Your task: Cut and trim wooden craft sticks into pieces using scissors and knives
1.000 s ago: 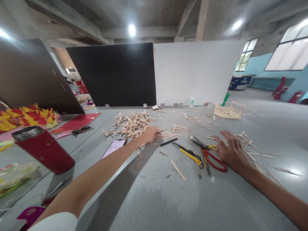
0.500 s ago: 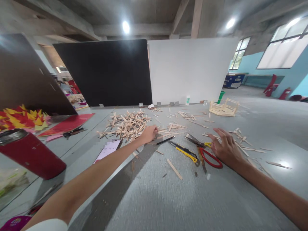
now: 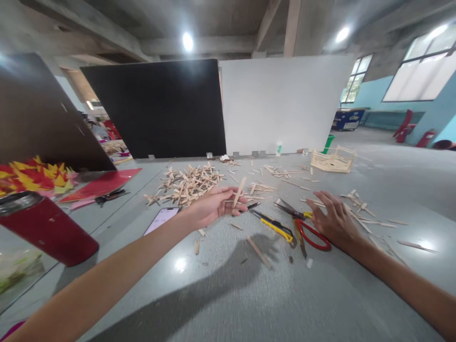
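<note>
Wooden stick (image 3: pixel 239 191) pinched by left hand (image 3: pixel 213 207), red-handled scissors (image 3: pixel 318 246) flanked by yellow-and-black tool (image 3: pixel 279 230) and loosely opened right hand (image 3: pixel 334 219)

On the table (image 3: pixel 320 304), a stick pile (image 3: pixel 194 183) lies left of the scissors (image 3: pixel 298 214), with a flask (image 3: pixel 52 230) farther left.

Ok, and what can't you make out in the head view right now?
All in the head view:
Phone: the left forearm hides part; its digits are too small to read surely.
Dark pen-like thing: the left hand covers one end.
Anything under the right hand: its back hides it.
Red flask: cut off by the left edge.
Wooden stick pile: overlap hides how many.
Small bottle: any label is too small.
</note>
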Available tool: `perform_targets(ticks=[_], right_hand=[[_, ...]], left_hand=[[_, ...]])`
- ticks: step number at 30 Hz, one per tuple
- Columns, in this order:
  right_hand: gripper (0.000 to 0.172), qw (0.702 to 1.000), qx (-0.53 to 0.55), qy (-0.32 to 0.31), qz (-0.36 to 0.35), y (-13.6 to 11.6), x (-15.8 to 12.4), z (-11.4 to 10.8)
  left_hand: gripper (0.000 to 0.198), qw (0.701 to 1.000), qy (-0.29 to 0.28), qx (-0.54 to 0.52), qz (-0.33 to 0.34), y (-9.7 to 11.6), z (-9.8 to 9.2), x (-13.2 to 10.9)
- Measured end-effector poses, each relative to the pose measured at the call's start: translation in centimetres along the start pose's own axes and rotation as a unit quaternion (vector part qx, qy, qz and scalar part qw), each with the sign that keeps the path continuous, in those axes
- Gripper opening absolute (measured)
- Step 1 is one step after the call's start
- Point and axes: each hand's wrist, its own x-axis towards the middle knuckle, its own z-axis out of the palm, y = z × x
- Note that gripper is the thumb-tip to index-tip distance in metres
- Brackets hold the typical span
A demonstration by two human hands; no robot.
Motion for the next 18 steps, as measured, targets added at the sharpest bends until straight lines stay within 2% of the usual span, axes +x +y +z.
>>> perform_targets(ticks=[4,7,10,13,16,18], right_hand=[[0.046,1.0,-0.001,-0.007,-0.011,0.0,0.1,-0.2],[0.038,0.999,0.005,-0.029,-0.037,0.0,0.1,-0.3],[0.029,0.995,0.023,-0.068,-0.07,-0.1,0.1,-0.1],[0.033,0.99,0.046,-0.113,-0.074,-0.2,0.0,0.4],[0.039,0.983,0.069,-0.16,-0.063,-0.3,-0.2,0.6],[0.036,0.977,0.082,-0.187,-0.056,-0.4,-0.3,0.6]], left_hand=[[0.013,1.0,-0.023,-0.011,-0.004,-0.1,1.2,-1.5],[0.023,1.0,-0.02,0.012,-0.005,-1.0,1.5,-2.4],[0.029,0.999,-0.011,0.045,-0.018,-2.0,1.5,-3.4],[0.028,0.996,-0.011,0.076,-0.049,-2.7,1.7,-4.3],[0.03,0.991,-0.016,0.118,-0.06,-3.0,2.3,-4.3],[0.031,0.986,-0.024,0.158,-0.049,-3.3,2.8,-3.8]])
